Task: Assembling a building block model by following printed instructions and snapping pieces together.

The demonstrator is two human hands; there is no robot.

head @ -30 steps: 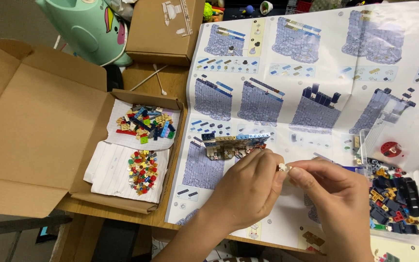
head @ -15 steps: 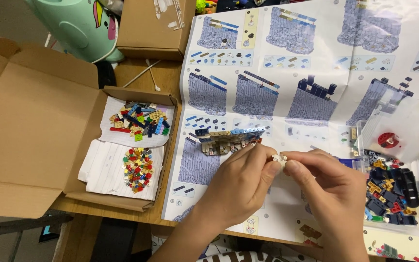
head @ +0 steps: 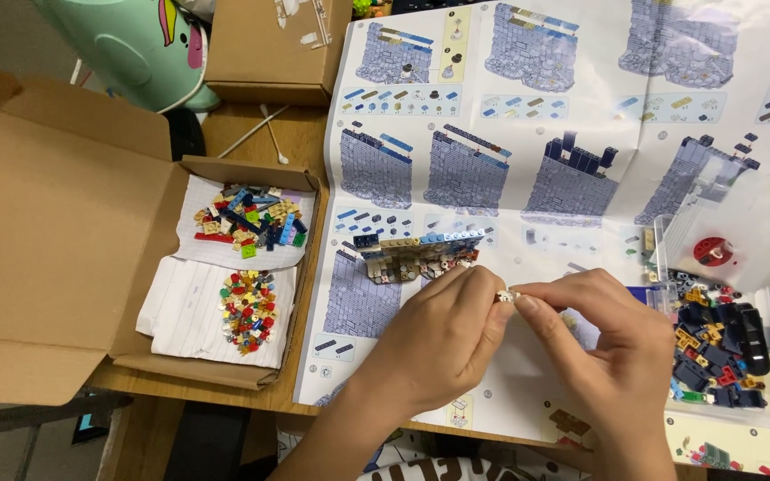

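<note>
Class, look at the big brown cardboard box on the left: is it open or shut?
Open. The cardboard box has its flaps spread flat, and two heaps of small bricks lie on paper inside.

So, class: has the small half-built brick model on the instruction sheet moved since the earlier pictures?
No. The half-built model sits on the same spot of the instruction sheet, over the same printed step as before; only the head camera shifted.

I see a pale whitish brick piece (head: pixel 506 296), blue-grey instruction sheet (head: pixel 528 134), brown cardboard box (head: pixel 46 240), multicoloured bricks (head: pixel 247 218).
</note>
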